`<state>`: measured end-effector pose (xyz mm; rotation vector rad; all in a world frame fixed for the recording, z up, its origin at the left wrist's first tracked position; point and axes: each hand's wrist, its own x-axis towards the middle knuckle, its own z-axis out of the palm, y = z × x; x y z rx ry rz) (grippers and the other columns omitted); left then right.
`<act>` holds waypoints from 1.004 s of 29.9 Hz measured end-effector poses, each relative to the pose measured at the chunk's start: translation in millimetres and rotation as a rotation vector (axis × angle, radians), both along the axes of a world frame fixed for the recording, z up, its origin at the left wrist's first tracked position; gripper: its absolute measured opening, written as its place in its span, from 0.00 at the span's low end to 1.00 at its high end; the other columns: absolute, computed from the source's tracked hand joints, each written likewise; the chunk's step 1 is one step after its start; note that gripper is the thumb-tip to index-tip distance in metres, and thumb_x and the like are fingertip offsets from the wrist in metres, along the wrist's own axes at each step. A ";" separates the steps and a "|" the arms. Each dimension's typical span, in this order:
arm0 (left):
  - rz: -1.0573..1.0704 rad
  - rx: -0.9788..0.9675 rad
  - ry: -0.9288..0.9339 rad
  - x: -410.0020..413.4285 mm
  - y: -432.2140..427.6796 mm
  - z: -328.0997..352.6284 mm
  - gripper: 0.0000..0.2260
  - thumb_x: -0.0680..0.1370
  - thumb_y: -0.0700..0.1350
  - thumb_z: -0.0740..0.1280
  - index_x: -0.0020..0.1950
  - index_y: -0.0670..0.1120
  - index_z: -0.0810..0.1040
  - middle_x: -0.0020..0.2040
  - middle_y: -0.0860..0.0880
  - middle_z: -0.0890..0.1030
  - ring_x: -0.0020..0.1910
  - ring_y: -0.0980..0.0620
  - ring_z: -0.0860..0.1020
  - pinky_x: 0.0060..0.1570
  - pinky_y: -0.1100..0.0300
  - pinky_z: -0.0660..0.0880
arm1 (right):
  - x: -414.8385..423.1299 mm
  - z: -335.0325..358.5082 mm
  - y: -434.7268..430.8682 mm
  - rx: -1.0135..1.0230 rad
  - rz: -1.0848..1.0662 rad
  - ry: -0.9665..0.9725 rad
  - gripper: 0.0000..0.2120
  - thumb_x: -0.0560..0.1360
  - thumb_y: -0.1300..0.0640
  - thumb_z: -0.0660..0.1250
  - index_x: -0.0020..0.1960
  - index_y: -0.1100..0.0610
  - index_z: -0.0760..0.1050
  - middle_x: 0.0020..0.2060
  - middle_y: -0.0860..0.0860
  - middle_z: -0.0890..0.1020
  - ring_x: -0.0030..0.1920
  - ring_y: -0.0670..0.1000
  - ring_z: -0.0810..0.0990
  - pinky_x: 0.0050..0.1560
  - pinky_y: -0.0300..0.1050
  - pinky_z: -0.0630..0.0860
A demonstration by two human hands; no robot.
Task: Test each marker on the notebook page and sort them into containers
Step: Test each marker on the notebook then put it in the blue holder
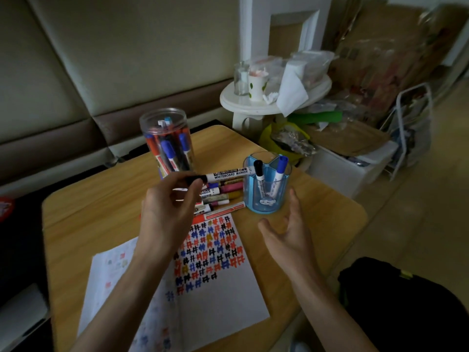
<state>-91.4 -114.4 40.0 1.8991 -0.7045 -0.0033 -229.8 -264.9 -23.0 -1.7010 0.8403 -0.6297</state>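
Wooden surface [101, 207] before us carries one open notebook [228, 295] and two containers. Left of the blue holder [266, 201], our left hand [170, 212] pinches one whiteboard marker [228, 174] in its fingers. Our right hand [286, 237] is released just beside the holder. Inside the holder we count two: a black-capped marker [258, 168] and a blue-capped marker [281, 166]. Left of it, the loose markers [220, 196] are half hidden, and the clear jar [165, 128] is too crowded to count.

view: head-worn, wide-angle | faces: forward and down | range: close over the wooden table [83, 212] | views: one
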 end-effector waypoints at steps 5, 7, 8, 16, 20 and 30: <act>0.017 -0.062 -0.006 5.1 -12.8 10.7 0.08 0.80 0.52 0.67 0.58 0.55 0.80 0.52 0.58 0.82 0.50 0.61 0.81 0.47 0.63 0.78 | -0.5 1.1 -2.8 0.028 -0.003 -0.027 0.43 0.78 0.57 0.72 0.82 0.38 0.51 0.66 0.35 0.64 0.61 0.35 0.67 0.54 0.35 0.71; 0.018 -0.082 -0.013 8.2 -20.9 14.7 0.08 0.80 0.52 0.66 0.58 0.55 0.79 0.51 0.57 0.82 0.50 0.60 0.81 0.46 0.63 0.78 | -2.0 3.7 -2.9 0.043 0.017 -0.027 0.41 0.79 0.58 0.72 0.82 0.38 0.52 0.61 0.27 0.63 0.54 0.28 0.67 0.50 0.30 0.70; 0.019 -0.083 -0.028 10.2 -25.2 16.1 0.08 0.80 0.52 0.66 0.58 0.55 0.79 0.51 0.57 0.81 0.49 0.61 0.81 0.46 0.64 0.78 | -3.0 5.1 -2.1 0.047 0.031 -0.019 0.41 0.79 0.58 0.72 0.81 0.37 0.53 0.57 0.22 0.61 0.50 0.26 0.67 0.46 0.27 0.68; -0.064 -0.072 -0.016 18.3 -69.4 19.7 0.06 0.81 0.49 0.67 0.57 0.51 0.79 0.47 0.56 0.82 0.44 0.62 0.81 0.42 0.68 0.78 | -6.6 13.0 -3.7 0.078 0.040 -0.025 0.40 0.79 0.59 0.71 0.80 0.35 0.53 0.49 0.21 0.59 0.44 0.18 0.67 0.38 0.27 0.70; -0.148 -0.066 0.058 19.9 -84.8 17.6 0.09 0.81 0.47 0.68 0.60 0.48 0.80 0.50 0.52 0.83 0.45 0.59 0.83 0.44 0.62 0.81 | -3.9 8.1 -3.8 0.050 0.058 -0.051 0.40 0.79 0.58 0.72 0.80 0.36 0.53 0.50 0.20 0.58 0.46 0.23 0.66 0.40 0.26 0.67; -0.122 0.048 0.071 27.7 -20.2 -21.7 0.10 0.79 0.47 0.71 0.60 0.54 0.80 0.51 0.56 0.83 0.49 0.61 0.83 0.43 0.66 0.81 | 1.5 -8.0 -6.3 -0.050 -0.034 -0.164 0.23 0.76 0.64 0.73 0.64 0.44 0.73 0.63 0.45 0.74 0.57 0.41 0.78 0.42 0.32 0.79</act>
